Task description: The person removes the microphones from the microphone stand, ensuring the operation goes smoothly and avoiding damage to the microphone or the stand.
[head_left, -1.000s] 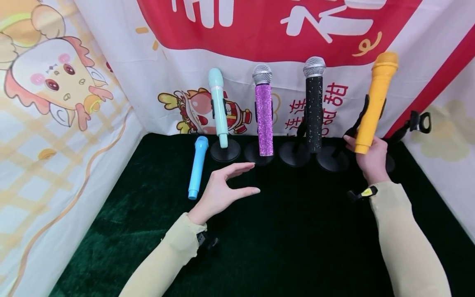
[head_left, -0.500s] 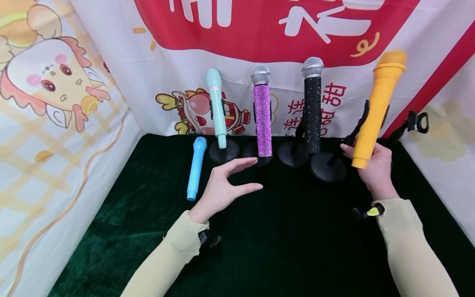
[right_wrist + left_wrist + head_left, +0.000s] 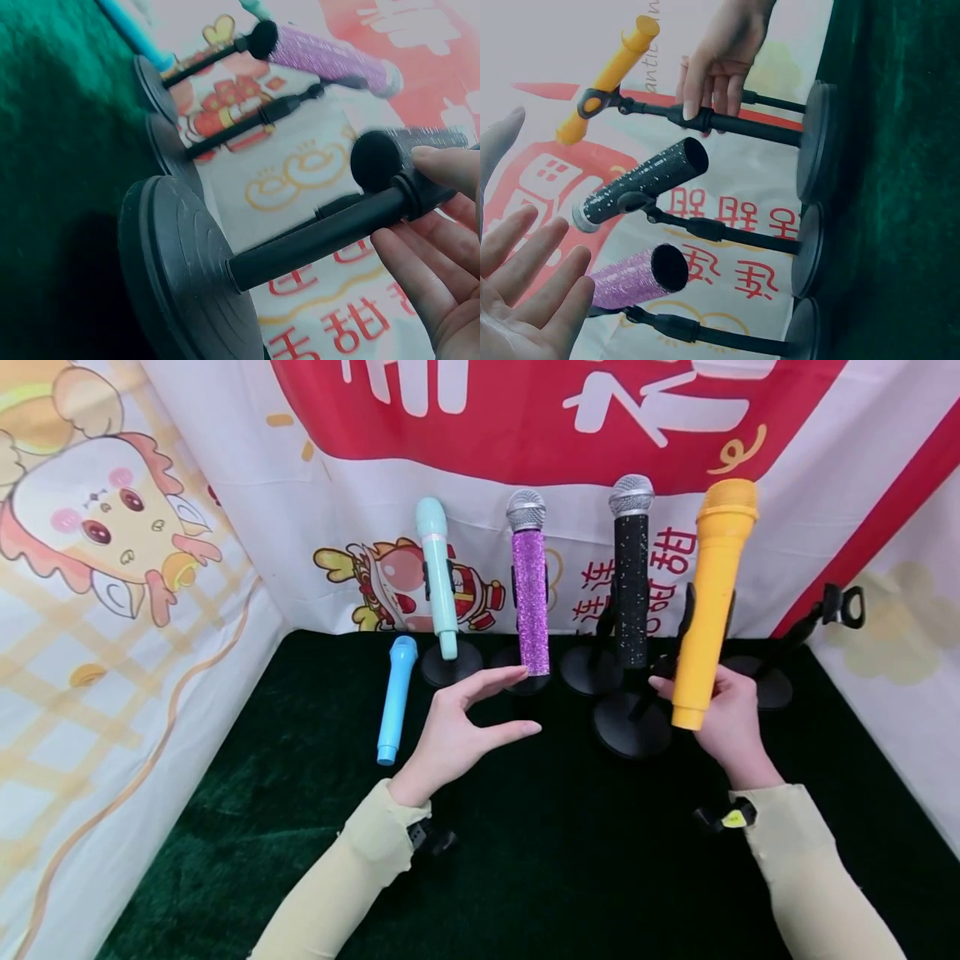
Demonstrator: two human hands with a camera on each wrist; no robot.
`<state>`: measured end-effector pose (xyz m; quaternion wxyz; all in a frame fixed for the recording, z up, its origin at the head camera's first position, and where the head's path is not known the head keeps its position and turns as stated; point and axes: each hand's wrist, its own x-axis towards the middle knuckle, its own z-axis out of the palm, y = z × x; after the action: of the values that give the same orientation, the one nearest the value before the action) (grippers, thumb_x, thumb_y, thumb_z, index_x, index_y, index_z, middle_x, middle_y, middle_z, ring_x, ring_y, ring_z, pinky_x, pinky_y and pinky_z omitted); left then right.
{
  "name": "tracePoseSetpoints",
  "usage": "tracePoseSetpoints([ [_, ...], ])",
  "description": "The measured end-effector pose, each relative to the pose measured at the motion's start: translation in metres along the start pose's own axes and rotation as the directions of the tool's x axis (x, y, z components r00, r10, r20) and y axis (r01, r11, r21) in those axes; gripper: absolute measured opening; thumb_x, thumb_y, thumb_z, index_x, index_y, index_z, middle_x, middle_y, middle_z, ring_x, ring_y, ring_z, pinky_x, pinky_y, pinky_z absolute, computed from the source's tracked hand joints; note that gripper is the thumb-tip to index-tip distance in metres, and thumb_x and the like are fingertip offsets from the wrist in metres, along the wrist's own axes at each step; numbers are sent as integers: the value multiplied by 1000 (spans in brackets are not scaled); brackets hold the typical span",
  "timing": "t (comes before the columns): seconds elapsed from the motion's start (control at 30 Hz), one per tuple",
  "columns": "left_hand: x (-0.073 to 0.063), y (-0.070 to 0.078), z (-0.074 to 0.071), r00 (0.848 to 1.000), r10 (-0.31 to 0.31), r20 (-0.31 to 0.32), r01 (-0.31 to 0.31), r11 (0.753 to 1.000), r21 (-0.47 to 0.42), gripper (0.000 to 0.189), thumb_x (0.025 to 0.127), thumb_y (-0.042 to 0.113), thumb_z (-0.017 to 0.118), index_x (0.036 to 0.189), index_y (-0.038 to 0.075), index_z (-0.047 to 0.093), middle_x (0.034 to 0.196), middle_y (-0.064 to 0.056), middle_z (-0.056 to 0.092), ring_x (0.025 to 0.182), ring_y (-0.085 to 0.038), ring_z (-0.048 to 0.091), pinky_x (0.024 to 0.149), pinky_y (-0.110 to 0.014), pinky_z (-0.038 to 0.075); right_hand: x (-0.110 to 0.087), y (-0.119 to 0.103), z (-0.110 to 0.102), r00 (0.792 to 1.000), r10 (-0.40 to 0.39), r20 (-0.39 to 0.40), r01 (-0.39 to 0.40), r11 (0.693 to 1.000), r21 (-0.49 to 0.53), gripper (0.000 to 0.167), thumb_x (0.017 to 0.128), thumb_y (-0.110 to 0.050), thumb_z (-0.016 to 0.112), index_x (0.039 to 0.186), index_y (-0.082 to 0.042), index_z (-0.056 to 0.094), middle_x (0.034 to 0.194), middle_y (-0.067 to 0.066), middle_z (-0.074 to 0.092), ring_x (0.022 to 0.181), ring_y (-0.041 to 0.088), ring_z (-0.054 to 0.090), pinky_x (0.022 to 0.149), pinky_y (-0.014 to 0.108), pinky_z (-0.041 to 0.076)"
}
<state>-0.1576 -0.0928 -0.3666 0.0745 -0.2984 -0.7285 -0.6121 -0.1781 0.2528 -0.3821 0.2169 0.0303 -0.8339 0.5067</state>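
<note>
My right hand [image 3: 729, 718] grips black stand [image 3: 632, 727] by its post, yellow microphone [image 3: 715, 610] clipped atop; since second ago, stand came leftward and nearer me, forward of neighbouring stand [image 3: 591, 672]; repositioning seems underway; left hand [image 3: 450, 739] holds nothing, thumb and fingers wide apart.

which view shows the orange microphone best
The head view: the orange microphone shows end to end with nothing in front. The left wrist view shows it partly behind its clip; the right wrist view misses it.
</note>
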Motion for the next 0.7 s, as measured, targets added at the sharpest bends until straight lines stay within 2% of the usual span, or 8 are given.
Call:
tracePoseSetpoints([
  [0.13, 3, 8, 2, 1000, -4, -7, 4, 1000, -16, 58, 87, 18, 84, 141, 13, 61, 138, -1, 63, 129, -15, 56, 110, -39, 41, -7, -12, 12, 999, -4, 44, 4, 1000, 4, 30, 83, -24, 88, 80, -3, 67, 64, 6, 54, 62, 20, 48, 53, 28, 38],
  [0.37, 8, 37, 6, 999, -32, -18, 32, 999, -28, 57, 86, 4, 82, 139, 5, 60, 137, -7, 64, 128, -15, 56, 110, -41, 41, -21, -44, 33, 991, -28, 132, 15, 995, 96, 22, 86, -18, 85, 87, -3, 68, 68, 8, 58, 59, 19, 51, 50, 26, 43],
  [0.57, 16, 25, 10, 1000, -9, -16, 8, 1000, -17, 60, 86, 7, 83, 141, 12, 60, 139, 1, 62, 128, -12, 56, 109, -39, 42, -26, -52, 54, 980, -64, 187, 28, 982, 189, 20, 86, -14, 85, 97, -4, 72, 81, 9, 68, 66, 20, 58, 58, 24, 52],
  [0.7, 22, 21, 12, 999, 30, -14, -31, 998, -53, 59, 88, 13, 83, 142, 17, 60, 139, 7, 61, 128, -13, 56, 108, -42, 44, -29, -55, 67, 973, -92, 212, 33, 964, 266, 22, 85, -3, 83, 103, 3, 72, 89, 10, 73, 73, 15, 66, 68, 23, 58],
])
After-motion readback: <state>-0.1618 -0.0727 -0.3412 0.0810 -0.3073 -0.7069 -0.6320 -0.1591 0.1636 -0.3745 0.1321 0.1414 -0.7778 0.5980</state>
